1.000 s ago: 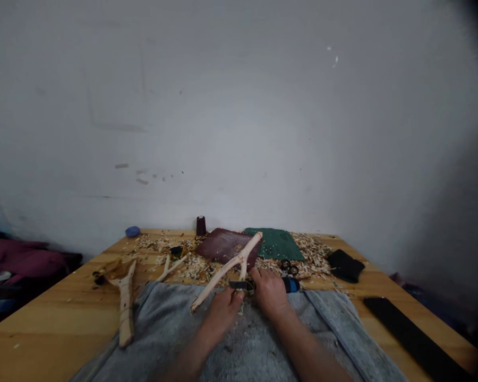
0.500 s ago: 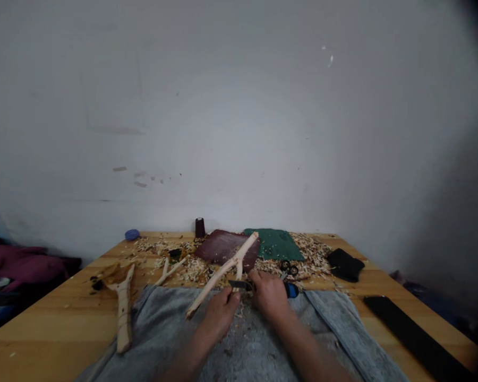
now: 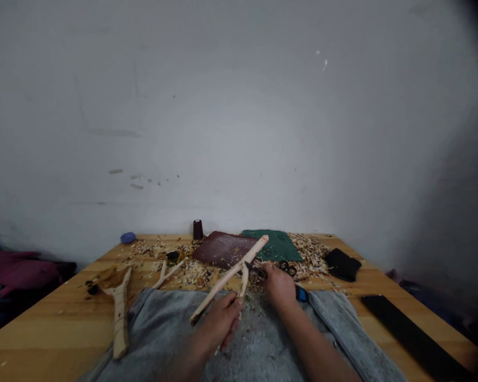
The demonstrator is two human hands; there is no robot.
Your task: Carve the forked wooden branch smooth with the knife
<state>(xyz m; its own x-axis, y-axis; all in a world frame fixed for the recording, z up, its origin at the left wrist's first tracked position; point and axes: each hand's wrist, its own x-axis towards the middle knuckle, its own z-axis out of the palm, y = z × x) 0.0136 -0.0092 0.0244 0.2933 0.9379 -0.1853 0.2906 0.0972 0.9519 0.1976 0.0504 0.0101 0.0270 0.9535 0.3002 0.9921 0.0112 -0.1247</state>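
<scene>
Gripping a peeled, pale forked branch [image 3: 228,278], the left hand [image 3: 219,323] closes around its short prong low down, while the long stem runs up and away to the far right, its tip over the far edge of a green pad [image 3: 276,245]. The right hand [image 3: 279,289] is clamped on a knife [image 3: 257,270] with a blue-and-black handle that pokes out to the right of the fist. The dark blade sits at the branch's crotch, and the hands stand apart but close, with the branch between them. Beneath them, a grey fleece cloth [image 3: 247,345] covers the near edge of a pine table [image 3: 43,331]. Wood shavings [image 3: 310,254] are strewn across the far side, around a dark red leather pad [image 3: 223,249] and black-handled scissors [image 3: 287,268]. A black pouch [image 3: 342,264] lies right of the shavings, and a long black strop [image 3: 414,339] lies near the right edge. On the left are a carved wooden piece [image 3: 120,318] and a thinner forked stick [image 3: 167,273]. A dark spool [image 3: 198,229] and a blue lump [image 3: 128,237] stand at the far edge.
</scene>
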